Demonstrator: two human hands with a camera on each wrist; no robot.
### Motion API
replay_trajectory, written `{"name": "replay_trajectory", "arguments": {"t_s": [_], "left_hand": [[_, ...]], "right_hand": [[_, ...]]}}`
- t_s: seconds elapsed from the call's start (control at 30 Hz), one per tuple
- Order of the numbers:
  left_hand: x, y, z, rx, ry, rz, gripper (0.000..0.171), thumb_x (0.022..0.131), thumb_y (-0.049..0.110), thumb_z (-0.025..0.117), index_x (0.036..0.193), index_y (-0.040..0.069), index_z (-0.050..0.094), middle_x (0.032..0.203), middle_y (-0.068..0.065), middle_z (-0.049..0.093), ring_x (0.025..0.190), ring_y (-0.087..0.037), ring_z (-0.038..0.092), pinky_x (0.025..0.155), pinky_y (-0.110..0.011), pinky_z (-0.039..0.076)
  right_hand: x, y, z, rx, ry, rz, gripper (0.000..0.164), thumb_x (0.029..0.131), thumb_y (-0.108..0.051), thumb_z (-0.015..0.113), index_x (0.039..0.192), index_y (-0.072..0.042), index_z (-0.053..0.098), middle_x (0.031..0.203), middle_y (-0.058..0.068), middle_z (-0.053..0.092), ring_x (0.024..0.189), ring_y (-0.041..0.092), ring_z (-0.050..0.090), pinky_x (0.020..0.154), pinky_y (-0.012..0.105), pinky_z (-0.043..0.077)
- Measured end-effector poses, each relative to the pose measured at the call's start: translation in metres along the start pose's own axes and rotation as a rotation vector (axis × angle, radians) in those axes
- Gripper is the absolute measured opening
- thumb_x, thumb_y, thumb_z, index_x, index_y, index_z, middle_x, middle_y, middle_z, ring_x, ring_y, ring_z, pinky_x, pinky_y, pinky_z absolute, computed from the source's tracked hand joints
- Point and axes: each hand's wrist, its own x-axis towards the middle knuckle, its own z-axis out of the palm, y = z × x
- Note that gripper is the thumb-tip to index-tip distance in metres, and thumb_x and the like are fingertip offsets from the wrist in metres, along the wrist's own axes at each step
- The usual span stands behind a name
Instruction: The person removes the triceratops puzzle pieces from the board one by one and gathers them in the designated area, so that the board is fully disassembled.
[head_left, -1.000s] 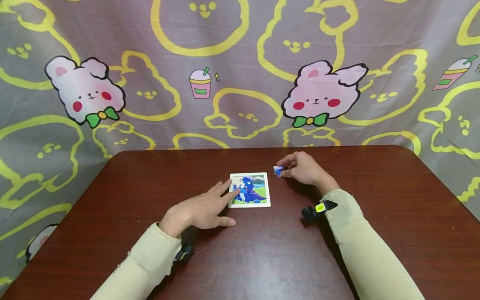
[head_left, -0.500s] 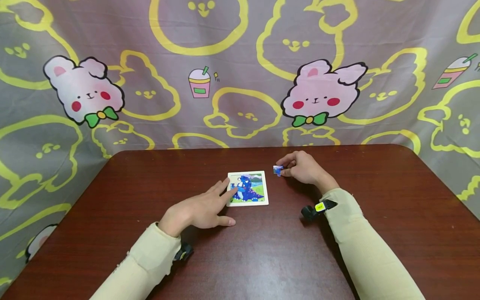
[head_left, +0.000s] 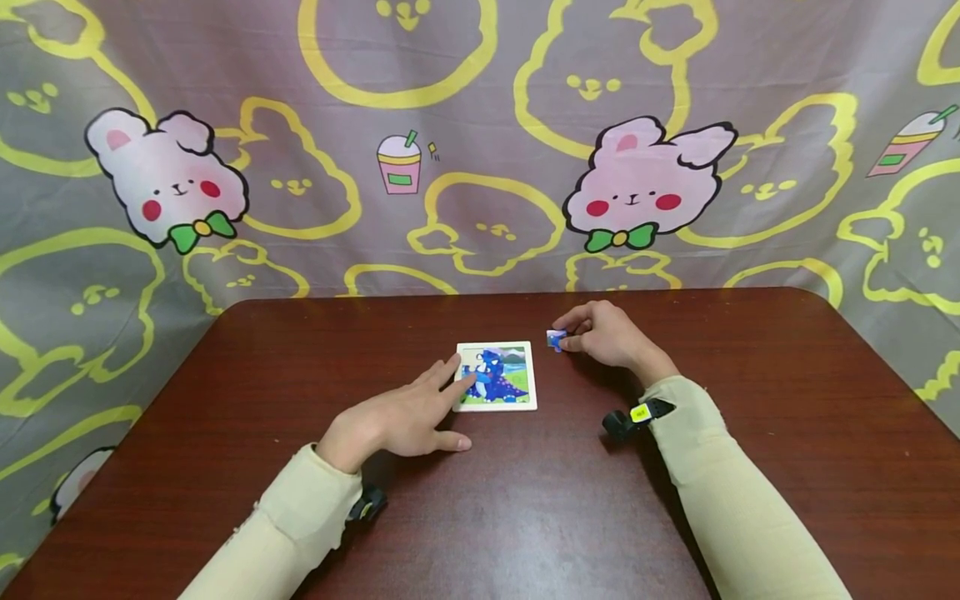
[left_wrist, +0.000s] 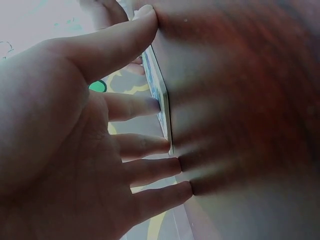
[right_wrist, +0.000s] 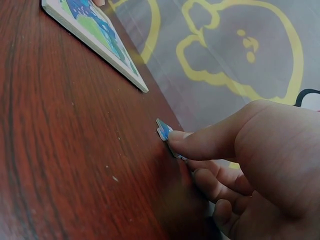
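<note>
Puzzle frame (head_left: 502,407), white-rimmed: flat on the bench (head_left: 495,508), mid-scene; holds a blue creature picture (head_left: 497,385); pale patch at its far-left corner, perhaps a gap, too small to be certain.

Left hand (head_left: 402,421): fingers apart, index tip on the frame's left side; light, flat pressure should prevent sliding.

Right hand (head_left: 604,336): thumb and fingers clamped on one puzzle piece (head_left: 556,338), right of the frame's far corner, close above or touching the bench.

Handling: thin piece, best pinched by its edge, knob free, printed face up.
</note>
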Motion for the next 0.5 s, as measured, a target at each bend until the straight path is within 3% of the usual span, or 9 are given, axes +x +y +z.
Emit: {"name": "replay_trajectory", "arguments": {"t_s": [0.5], "left_hand": [[0.0008,-0.0001,-0.0007,0.018,-0.005,0.005,0.087,0.102,0.046,0.069,0.172,0.024,0.021,0.182,-0.007,-0.003,0.168,-0.034,0.002,0.131,-0.057,0.027]], "right_hand": [[0.0007,-0.0087,0.0012,0.041,0.047,-0.008,0.032,0.098,-0.017,0.076,0.128,-0.007,0.074,0.114,0.014,0.071,0.094,0.025,0.064,0.079,0.031,0.053]]}}
